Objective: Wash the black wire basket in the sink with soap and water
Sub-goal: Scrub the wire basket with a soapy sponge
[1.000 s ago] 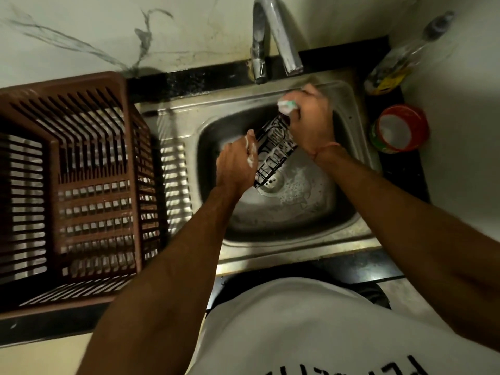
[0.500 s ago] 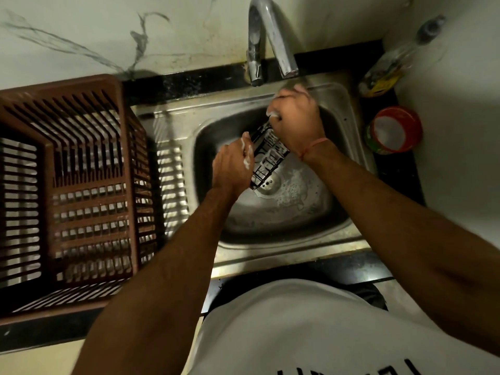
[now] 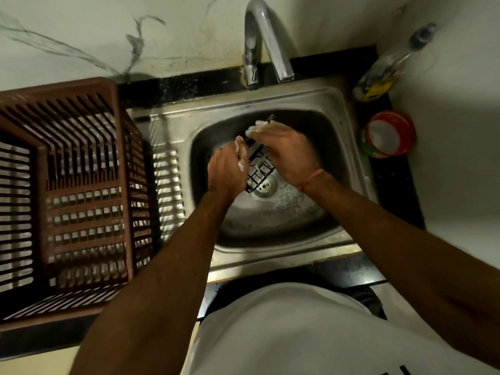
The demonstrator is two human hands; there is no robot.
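Note:
A small black wire basket (image 3: 258,170) stands tilted over the drain of the steel sink (image 3: 335,104). My left hand (image 3: 228,171) grips its left side, with soap foam on the fingers. My right hand (image 3: 286,152) lies over the basket's top and right side, its foamy fingers stretched towards the left; whether it holds a sponge is hidden. Most of the basket is covered by both hands. Suds lie on the sink floor near the drain (image 3: 266,186).
A large brown plastic crate (image 3: 67,190) fills the counter to the left. The tap (image 3: 266,41) arches over the sink's back edge with no water running. A soap bottle (image 3: 384,77) and a red-rimmed tub (image 3: 389,133) stand at the right, by the wall.
My right hand has slid down from the basket's upper end and now lies flat across it, fingers reaching left. The white-green sponge seen earlier is out of sight. The left hand kept its grip.

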